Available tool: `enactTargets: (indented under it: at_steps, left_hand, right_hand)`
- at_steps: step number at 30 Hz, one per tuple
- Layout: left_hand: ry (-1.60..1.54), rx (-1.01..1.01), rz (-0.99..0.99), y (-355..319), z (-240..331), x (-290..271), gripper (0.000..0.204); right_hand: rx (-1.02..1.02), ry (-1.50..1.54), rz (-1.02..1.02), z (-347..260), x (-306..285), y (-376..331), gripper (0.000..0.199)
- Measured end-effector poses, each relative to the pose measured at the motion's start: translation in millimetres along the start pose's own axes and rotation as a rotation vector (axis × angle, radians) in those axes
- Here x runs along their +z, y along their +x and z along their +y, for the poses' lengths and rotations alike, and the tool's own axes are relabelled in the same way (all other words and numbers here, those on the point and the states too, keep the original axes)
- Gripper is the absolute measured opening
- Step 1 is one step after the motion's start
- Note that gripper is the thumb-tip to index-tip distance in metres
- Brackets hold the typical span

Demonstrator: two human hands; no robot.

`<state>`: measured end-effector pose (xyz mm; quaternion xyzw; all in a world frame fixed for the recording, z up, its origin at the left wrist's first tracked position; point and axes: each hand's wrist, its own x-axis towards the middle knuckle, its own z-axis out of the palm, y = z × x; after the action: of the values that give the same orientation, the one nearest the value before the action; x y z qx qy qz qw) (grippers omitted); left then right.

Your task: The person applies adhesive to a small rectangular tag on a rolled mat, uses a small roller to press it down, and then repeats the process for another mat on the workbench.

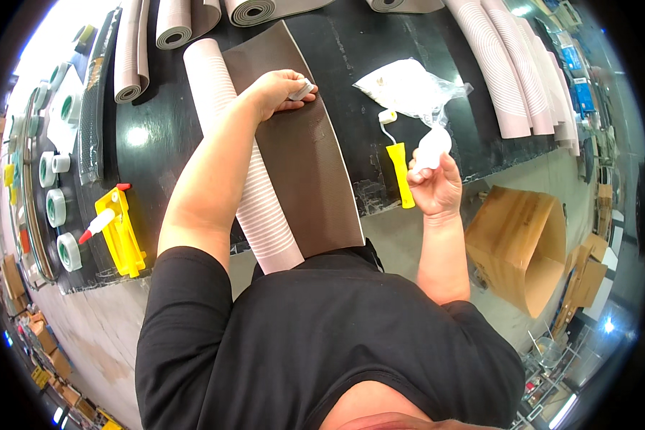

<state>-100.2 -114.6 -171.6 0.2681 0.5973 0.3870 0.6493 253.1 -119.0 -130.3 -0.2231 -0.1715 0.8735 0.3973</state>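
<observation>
A partly rolled mat (301, 165) lies before me, brown side up, its pale pink striped side showing along the rolled part (265, 218). My left hand (283, 93) is closed on a small crumpled white wad (304, 89) at the mat's right edge. Raised at the table's front edge, my right hand (437, 188) pinches a white, soft-looking pad (431, 149); its material is unclear. Just beyond that pad lies a clear plastic bag (408, 86) with white contents. A small roller with a yellow handle (400, 175) rests left of my right hand.
More rolled mats (175, 29) line the table's far side, and striped ones (491, 72) hang at the right. At left are a yellow holder (125, 236), a white bottle with a red tip (102, 222) and several tape rolls (55, 208). A cardboard box (512, 244) stands below right.
</observation>
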Motion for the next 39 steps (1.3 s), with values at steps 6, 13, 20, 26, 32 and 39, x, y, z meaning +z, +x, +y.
enactTargets:
  at_steps: [6,13,20,26,32,39]
  left_hand:
    - [-0.014,-0.022,0.040,0,4,7,0.020]
    - [0.040,0.009,0.062,-5,6,8,0.019]
    - [0.040,0.000,0.063,-1,4,13,0.012]
    - [0.039,0.032,0.063,-2,-2,5,0.011]
    - [0.055,0.015,0.054,-2,2,11,0.013]
    - [0.038,0.018,0.074,-2,3,11,0.014]
  right_hand:
    - [0.043,0.015,0.062,-40,-23,-19,0.052]
    - [0.410,-0.335,0.462,-78,-68,3,0.009]
    - [0.033,-0.740,0.746,-55,-69,32,0.024]
    - [-0.722,-2.378,-0.461,-51,-68,2,0.054]
    - [-0.811,-2.511,-0.993,-70,-58,29,0.053]
    - [-0.542,-2.662,-1.078,-87,-40,42,0.051]
